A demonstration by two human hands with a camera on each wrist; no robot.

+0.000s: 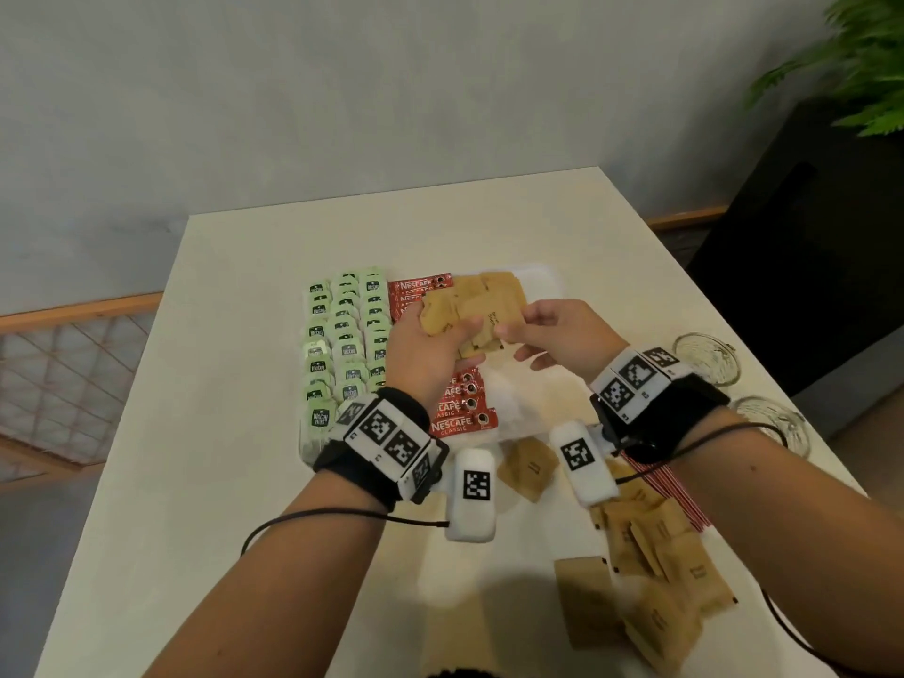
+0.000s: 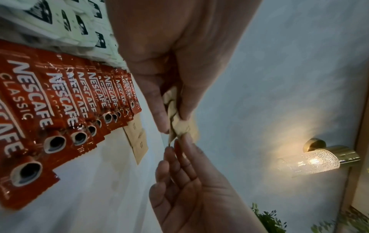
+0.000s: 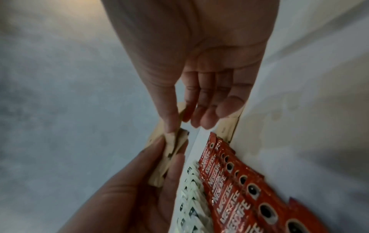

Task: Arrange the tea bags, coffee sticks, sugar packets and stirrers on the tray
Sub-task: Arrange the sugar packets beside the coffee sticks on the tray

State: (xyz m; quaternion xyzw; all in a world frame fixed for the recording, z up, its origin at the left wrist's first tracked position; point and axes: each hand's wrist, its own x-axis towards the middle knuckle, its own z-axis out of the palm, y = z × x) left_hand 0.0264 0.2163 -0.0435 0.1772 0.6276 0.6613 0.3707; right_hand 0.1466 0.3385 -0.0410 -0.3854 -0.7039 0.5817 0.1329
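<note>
The left hand (image 1: 430, 345) holds a small stack of brown sugar packets (image 1: 460, 310) above the tray (image 1: 540, 278), its fingers (image 2: 157, 110) and thumb curled around the stack and clamped on it. The right hand (image 1: 557, 335) pinches one corner of the top packet between thumb and index finger, and its other fingers (image 3: 207, 116) hang loose and apart. On the tray the tea bags (image 1: 345, 335) lie in green rows and the coffee sticks (image 1: 460, 408) in a red row beside them; some sugar packets already lie at the far end. More loose packets (image 1: 650, 570) wait on the surface (image 1: 244, 482) near the right arm. These packets seem light, thin and soft, so they probably bend and slide over each other easily. I think it is best to take each one by an edge or corner with a light pinch and keep the stack squeezed flat, otherwise it may fan out and fall.
</note>
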